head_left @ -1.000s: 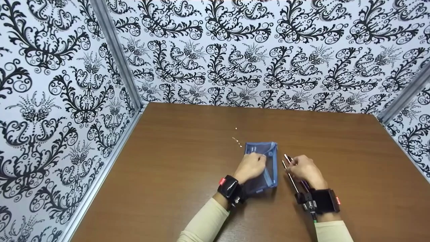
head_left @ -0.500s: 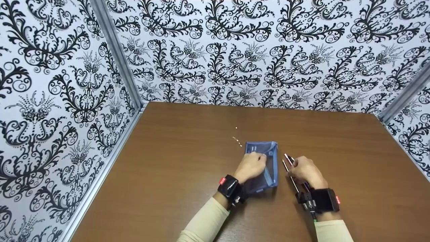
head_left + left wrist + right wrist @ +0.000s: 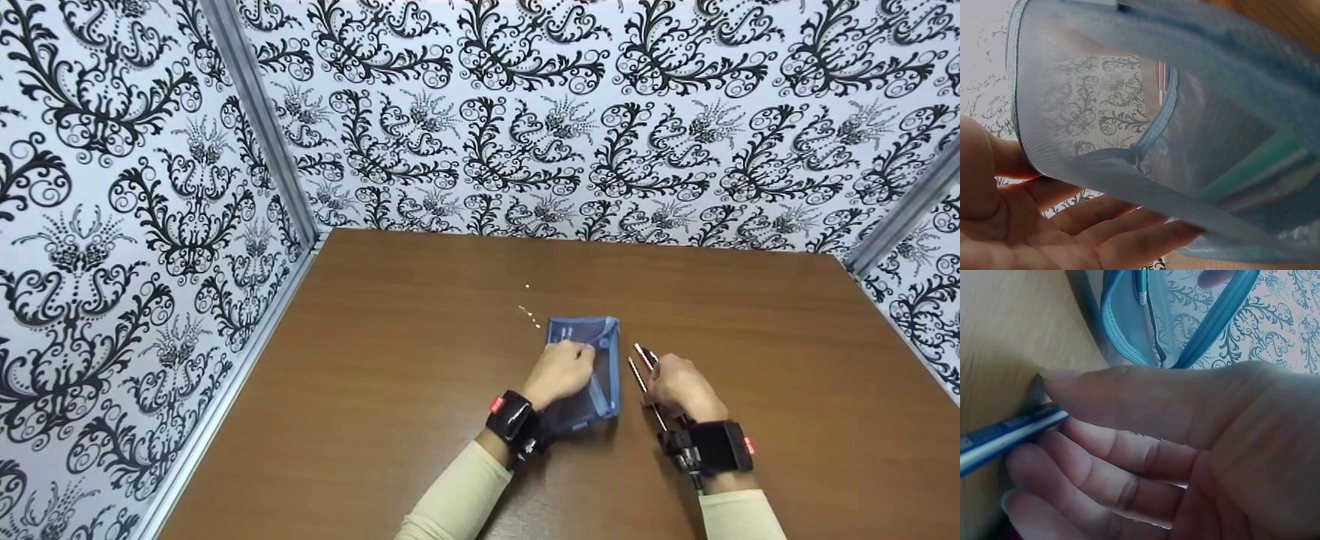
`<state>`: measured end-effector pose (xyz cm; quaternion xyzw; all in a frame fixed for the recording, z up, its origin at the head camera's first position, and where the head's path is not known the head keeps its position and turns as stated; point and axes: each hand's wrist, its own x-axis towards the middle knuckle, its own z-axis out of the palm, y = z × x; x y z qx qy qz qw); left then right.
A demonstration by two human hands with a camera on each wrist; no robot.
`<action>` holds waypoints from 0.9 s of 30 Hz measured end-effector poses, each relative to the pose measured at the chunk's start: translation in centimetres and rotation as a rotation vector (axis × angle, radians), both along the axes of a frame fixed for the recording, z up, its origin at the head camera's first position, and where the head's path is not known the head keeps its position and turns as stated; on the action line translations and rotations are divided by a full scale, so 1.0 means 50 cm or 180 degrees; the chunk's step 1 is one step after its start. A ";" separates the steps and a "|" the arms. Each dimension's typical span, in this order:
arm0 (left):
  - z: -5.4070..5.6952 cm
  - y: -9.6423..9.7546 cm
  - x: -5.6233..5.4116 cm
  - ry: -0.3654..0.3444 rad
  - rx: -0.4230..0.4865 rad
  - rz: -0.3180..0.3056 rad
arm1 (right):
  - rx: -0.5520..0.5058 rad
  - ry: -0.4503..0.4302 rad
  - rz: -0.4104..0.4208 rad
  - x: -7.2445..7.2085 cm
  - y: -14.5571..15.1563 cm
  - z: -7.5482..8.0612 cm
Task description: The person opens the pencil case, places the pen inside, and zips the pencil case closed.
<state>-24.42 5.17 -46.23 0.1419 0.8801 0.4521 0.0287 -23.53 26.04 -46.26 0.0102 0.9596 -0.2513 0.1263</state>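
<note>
My left hand (image 3: 559, 371) grips a blue mesh zip pouch (image 3: 613, 367) by its near-left side, thumb on one face and fingers on the other. The pouch stands unzipped toward the right. Through its mesh in the left wrist view, a green pencil (image 3: 1249, 169) and other slim items show inside. Just right of the pouch, my right hand (image 3: 682, 388) is low over the table among slim pencils (image 3: 637, 375). In the right wrist view its thumb and fingers pinch the end of a blue, white-striped pencil or pen (image 3: 1010, 433). The hand hides part of the pencils in the head view.
A brown wooden table (image 3: 390, 360) carries everything. Small bright spots (image 3: 530, 315) show left of the pouch's far corner. Patterned panels (image 3: 525, 135) rise behind the table and at its sides, joined by grey metal posts (image 3: 262, 120).
My right hand has shifted slightly down and toward my body, and its fingers are drawn lower around the pencils. The left hand and the pouch stay where they were.
</note>
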 end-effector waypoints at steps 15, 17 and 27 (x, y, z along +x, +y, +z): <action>-0.004 0.001 -0.002 0.0001 0.0004 -0.0004 | -0.0281 -0.0213 -0.0072 0.000 -0.002 -0.003; -0.003 0.001 -0.002 0.0001 -0.0022 -0.0004 | -0.0268 -0.0234 -0.0065 0.000 -0.003 -0.002; -0.003 0.002 -0.002 -0.0030 -0.0029 0.0006 | -0.0281 -0.0222 -0.0073 0.001 -0.005 -0.003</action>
